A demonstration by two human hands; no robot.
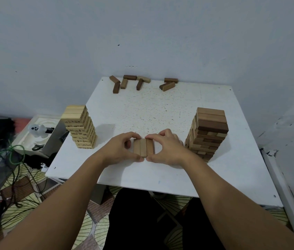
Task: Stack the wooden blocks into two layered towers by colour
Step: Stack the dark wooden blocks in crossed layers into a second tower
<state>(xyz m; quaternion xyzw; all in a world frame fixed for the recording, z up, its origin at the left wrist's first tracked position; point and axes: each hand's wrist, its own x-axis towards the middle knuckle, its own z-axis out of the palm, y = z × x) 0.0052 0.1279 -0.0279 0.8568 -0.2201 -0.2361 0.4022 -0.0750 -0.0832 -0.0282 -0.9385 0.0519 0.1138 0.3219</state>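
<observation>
Step in hand: forming a layer. Three brown blocks (144,147) lie side by side, touching, on the counter (142,112) near its front edge, midway between the two towers. Both hands square them up.

Left hand (122,150): grip curled around the left side of the row, thumb at the near end, fingers bent over the far end. Right hand (166,150): same hold mirrored on the right side, thumb at the near end, fingers over the far end. The thumbs nearly meet at the front of the row. Both grips are closed on the blocks; nothing else is held.

The pale tower (80,126) stands at the left edge. The brown tower (208,132) stands near the right edge, just beside the right hand. Loose blocks (140,83), mostly brown, lie scattered along the back edge.

Likely next move: lift the three as one set and carry them to the brown tower. This calls for even inward pressure from both sides so the middle block does not drop, and a quarter turn so the set lies crosswise to the top layer. Set down gently; the tower is tall and could topple.
</observation>
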